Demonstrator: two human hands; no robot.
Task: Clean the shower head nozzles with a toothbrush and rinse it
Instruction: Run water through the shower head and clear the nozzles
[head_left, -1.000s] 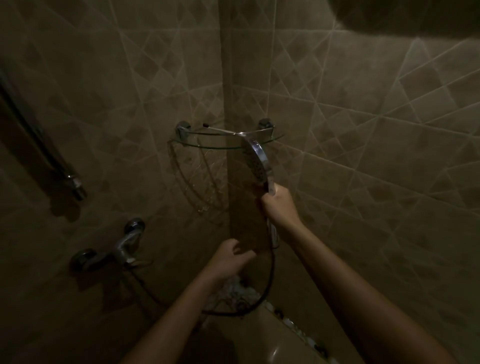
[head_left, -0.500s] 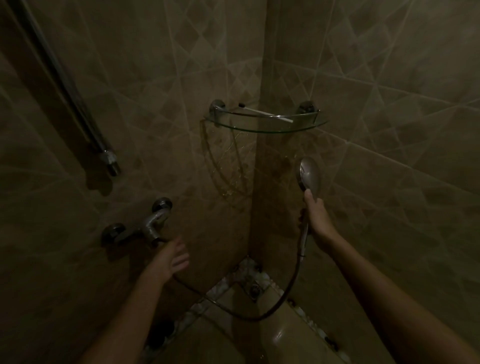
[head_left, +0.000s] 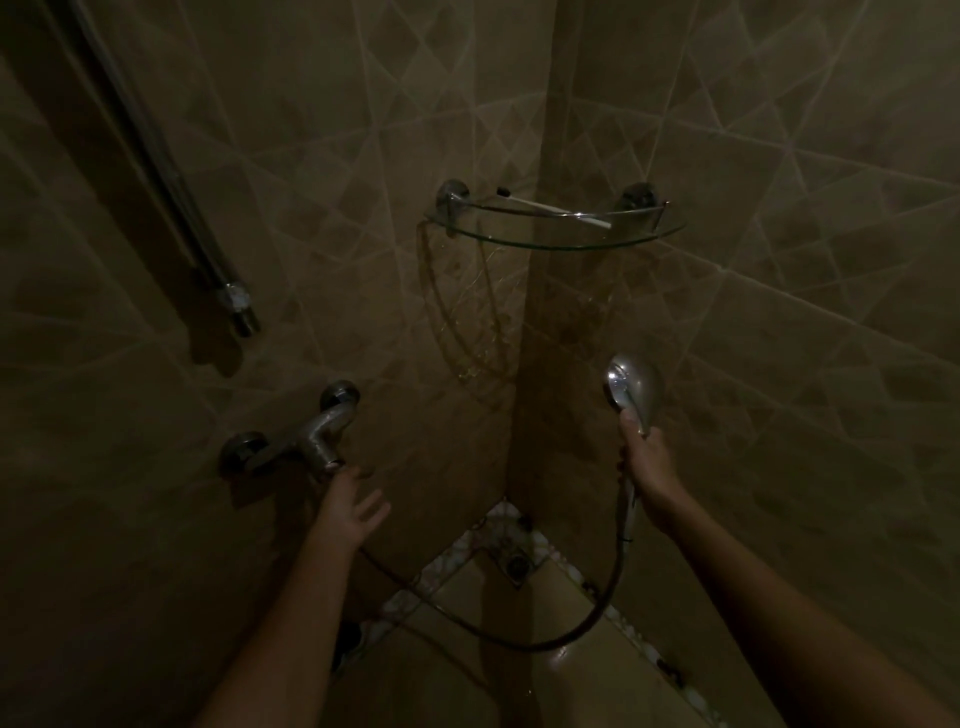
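My right hand (head_left: 647, 465) grips the handle of a chrome shower head (head_left: 632, 387) and holds it upright near the tiled corner, its shiny back turned to me and its nozzles hidden. Its hose (head_left: 519, 631) loops down across the floor to the wall tap (head_left: 311, 441). My left hand (head_left: 348, 509) reaches up with spread fingers just below the tap's lever, fingertips at or almost on it. A white toothbrush (head_left: 553, 209) lies on the glass corner shelf (head_left: 613, 240) above.
A chrome riser pipe (head_left: 166, 171) runs down the left wall and ends above the tap. A floor drain (head_left: 517, 564) sits in the corner below the shelf. Tiled walls close in on both sides. The light is dim.
My right hand brought the shower head down from the shelf's rim to well below it. My left hand moved left and up, from below the shower head to the tap.
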